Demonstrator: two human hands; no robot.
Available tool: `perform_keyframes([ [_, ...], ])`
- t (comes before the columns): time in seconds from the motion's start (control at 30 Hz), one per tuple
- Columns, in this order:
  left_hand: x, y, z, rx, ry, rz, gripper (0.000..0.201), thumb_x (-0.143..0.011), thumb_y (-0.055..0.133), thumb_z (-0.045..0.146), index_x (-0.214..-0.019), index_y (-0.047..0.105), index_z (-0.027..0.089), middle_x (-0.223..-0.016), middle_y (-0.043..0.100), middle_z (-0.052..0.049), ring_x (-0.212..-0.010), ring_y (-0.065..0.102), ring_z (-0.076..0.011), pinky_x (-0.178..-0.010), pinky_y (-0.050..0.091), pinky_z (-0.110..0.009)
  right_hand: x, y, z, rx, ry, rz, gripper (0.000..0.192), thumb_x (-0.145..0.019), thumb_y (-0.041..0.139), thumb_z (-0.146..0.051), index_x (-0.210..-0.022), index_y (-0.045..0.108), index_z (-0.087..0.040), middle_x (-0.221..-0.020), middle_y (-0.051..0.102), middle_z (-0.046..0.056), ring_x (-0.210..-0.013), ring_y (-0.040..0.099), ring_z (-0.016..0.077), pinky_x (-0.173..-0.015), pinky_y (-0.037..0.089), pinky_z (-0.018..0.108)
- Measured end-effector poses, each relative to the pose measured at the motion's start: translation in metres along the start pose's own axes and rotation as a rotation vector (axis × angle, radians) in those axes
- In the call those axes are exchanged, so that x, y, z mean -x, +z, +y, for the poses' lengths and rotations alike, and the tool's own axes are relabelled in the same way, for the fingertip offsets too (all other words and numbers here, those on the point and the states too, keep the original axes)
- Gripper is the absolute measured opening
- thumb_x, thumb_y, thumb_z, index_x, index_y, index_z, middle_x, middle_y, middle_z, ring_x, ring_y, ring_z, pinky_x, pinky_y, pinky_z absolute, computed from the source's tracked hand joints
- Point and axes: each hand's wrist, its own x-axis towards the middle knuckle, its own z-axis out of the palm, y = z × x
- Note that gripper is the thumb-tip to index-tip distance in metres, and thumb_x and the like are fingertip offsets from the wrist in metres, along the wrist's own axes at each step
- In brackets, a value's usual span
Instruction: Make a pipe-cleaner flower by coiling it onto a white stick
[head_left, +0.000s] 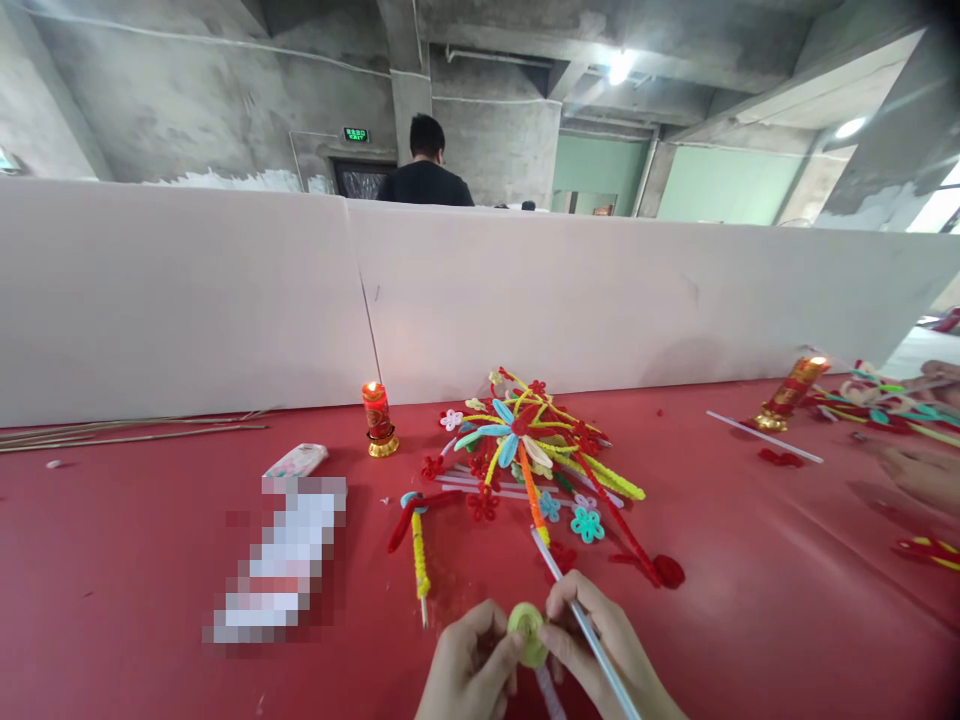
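Note:
My left hand [472, 662] and my right hand [604, 645] meet at the front of the table, fingertips pinching a yellow-green round coil [527, 632] between them. Against my right hand lies a translucent glue stick [590, 632], slanting up and away past the fingers. Below the coil a pale lilac strip [550, 690] hangs down; whether it joins the coil is hidden. Just ahead lies a heap of fuzzy pipe-cleaner flowers [517, 432] with yellow, red and orange stems. Left of them lies a yellow-wrapped stick [419, 555] with a red fuzzy piece [403, 525] by its blue top.
A lit red candle [376, 415] on a gold base stands left of the heap; another lit candle [793, 392] leans at right. Thin sticks [135, 435] and a white packet [298, 461] lie left. A white partition [187, 300] backs the red table. Another person's hand [919, 475] shows at right.

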Motion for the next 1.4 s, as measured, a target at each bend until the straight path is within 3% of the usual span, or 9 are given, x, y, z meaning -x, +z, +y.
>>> perform_keyframes([
  [0.27,0.001,-0.003,-0.003,-0.008,0.004,-0.059,0.049,-0.060,0.056,0.066,-0.058,0.041,0.020,-0.039,0.043,0.009,-0.023,0.022,0.0005,-0.026,0.012,-0.016,-0.005,0.001,0.010,-0.361,0.071,-0.050,0.031,-0.070,0.068,-0.036,-0.071,0.041,-0.021,-0.058,0.049,-0.008,-0.050,0.050,0.0087,-0.050,0.041,0.019],
  [0.57,0.001,0.002,0.004,-0.054,-0.023,-0.012,0.054,-0.053,0.054,0.072,-0.059,0.041,0.020,-0.040,0.044,0.008,-0.023,0.025,-0.0006,-0.026,0.013,-0.017,-0.003,0.001,0.002,-0.332,0.025,-0.044,0.027,-0.077,0.062,-0.032,-0.071,0.038,-0.021,-0.060,0.045,-0.008,-0.051,0.046,0.0076,-0.050,0.039,0.019],
  [0.8,0.008,0.005,0.021,-0.155,-0.048,-0.057,0.058,-0.053,0.049,0.076,-0.058,0.041,0.018,-0.042,0.045,0.007,-0.027,0.030,-0.0007,-0.030,0.016,-0.017,-0.003,0.002,0.002,-0.339,0.049,-0.046,0.028,-0.074,0.064,-0.034,-0.071,0.039,-0.021,-0.059,0.046,-0.007,-0.052,0.047,0.0091,-0.052,0.041,0.021],
  [1.07,0.006,0.000,0.016,-0.173,-0.035,-0.093,0.057,-0.057,0.045,0.076,-0.060,0.040,0.019,-0.042,0.044,0.007,-0.027,0.027,-0.0005,-0.029,0.015,-0.017,-0.002,0.001,0.002,-0.239,0.005,0.025,0.021,-0.078,0.060,-0.034,-0.074,0.044,-0.021,-0.068,0.049,-0.004,-0.059,0.047,0.0097,-0.057,0.041,0.021],
  [1.23,0.005,-0.001,0.014,-0.193,-0.017,-0.145,0.055,-0.061,0.046,0.074,-0.061,0.042,0.018,-0.044,0.044,0.006,-0.029,0.026,-0.0010,-0.030,0.015,-0.018,-0.003,0.002,0.003,-0.418,0.005,-0.080,0.024,-0.078,0.062,-0.033,-0.074,0.042,-0.021,-0.062,0.050,-0.006,-0.052,0.049,0.0078,-0.051,0.040,0.019],
  [1.4,0.003,-0.002,0.012,-0.211,0.001,-0.165,0.055,-0.062,0.044,0.074,-0.060,0.042,0.019,-0.042,0.043,0.007,-0.029,0.024,-0.0016,-0.030,0.014,-0.019,-0.005,0.003,0.006,-0.514,0.012,-0.071,0.030,-0.071,0.069,-0.033,-0.071,0.041,-0.020,-0.059,0.050,-0.008,-0.046,0.051,0.0049,-0.046,0.039,0.016],
])
